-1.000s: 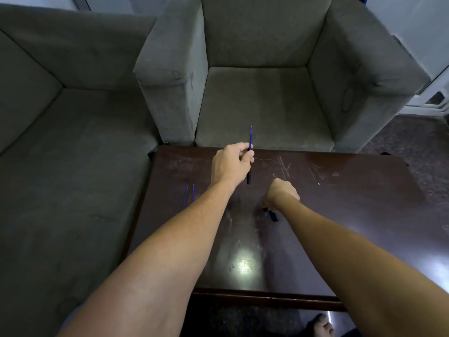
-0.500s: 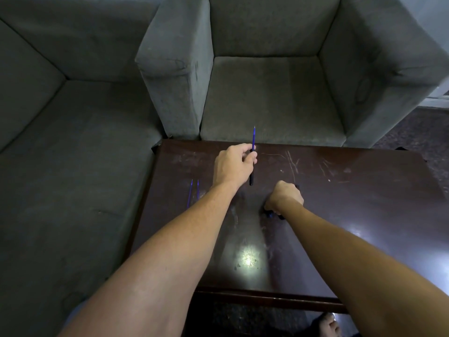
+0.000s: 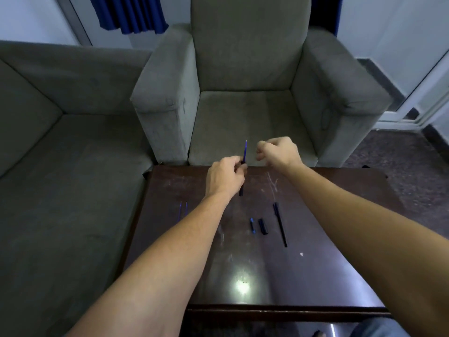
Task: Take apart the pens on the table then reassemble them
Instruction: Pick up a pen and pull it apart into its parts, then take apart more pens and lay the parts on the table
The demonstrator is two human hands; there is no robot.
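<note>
My left hand is closed around a blue pen and holds it nearly upright over the far edge of the dark wooden table, tip up. Just right of the pen's tip, my right hand is raised with fingers curled and pinched; I can see nothing in it. On the table lie two thin blue refills at the left, and toward the middle a small blue piece, a short black piece and a long black pen barrel.
A grey armchair stands right behind the table. A grey sofa runs along its left side. A lamp's glare shows on the near tabletop. Dark floor lies to the right.
My right hand has lifted off the table and moved up beside the pen's tip, uncovering the small parts below it. The left hand still holds the pen upright. The view has tilted up.
</note>
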